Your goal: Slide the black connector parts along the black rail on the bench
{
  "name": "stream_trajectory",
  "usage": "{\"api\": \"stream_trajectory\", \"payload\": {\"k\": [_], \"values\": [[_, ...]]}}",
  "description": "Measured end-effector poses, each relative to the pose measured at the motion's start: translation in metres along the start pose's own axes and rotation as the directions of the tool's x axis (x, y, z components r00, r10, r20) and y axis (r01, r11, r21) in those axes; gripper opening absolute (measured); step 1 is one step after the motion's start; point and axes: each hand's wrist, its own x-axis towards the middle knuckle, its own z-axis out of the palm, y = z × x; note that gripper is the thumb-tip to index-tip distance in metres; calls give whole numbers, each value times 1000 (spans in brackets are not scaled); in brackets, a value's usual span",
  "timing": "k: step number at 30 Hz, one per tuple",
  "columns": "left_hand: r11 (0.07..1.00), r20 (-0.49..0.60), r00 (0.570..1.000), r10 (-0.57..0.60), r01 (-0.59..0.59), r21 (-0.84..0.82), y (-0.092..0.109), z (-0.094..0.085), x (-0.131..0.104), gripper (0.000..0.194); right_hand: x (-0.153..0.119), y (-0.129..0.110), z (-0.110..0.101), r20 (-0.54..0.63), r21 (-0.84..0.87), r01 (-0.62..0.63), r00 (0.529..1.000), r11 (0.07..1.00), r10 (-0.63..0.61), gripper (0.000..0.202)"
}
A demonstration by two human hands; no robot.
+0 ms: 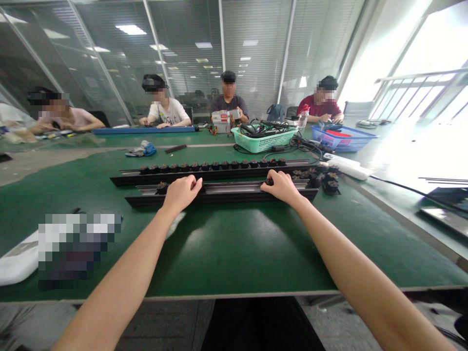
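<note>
Two long black rails lie side by side on the green table (234, 243). My left hand (182, 191) is closed over the near rail (230, 191) toward its left part. My right hand (281, 185) grips the same rail further right, fingers on a small black round part in its channel. The far rail (219, 174) carries a row of several black round parts along its top. A loose pile of the same black parts (325, 179) sits at the right ends of the rails.
A green basket (263, 139) of cables and a blue basket (341, 139) stand behind the rails. A white power strip (345, 166) lies at the right. Several people sit along the far side. A white object (18, 263) rests near the left front edge.
</note>
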Motion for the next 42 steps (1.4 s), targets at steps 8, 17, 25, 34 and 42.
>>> {"api": "stream_trajectory", "payload": {"k": [8,17,25,34,42], "values": [[1000,12,1000,-15,16,-3,0,-1,0,47,0,6,-7,54,23,106,993,994,-107,19],[1000,6,1000,-15,15,-9,-1,0,1,46,0,11,1,14,99,97,995,990,-98,19],[1000,9,1000,-8,9,-18,-1,0,1,47,1,11,2,5,101,74,997,992,-75,18],[1000,11,1000,-15,15,-12,0,-1,1,46,3,12,1,10,113,78,997,991,-80,18],[1000,17,1000,-18,18,6,1,-2,1,46,3,12,1,18,118,67,997,991,-70,17]]}}
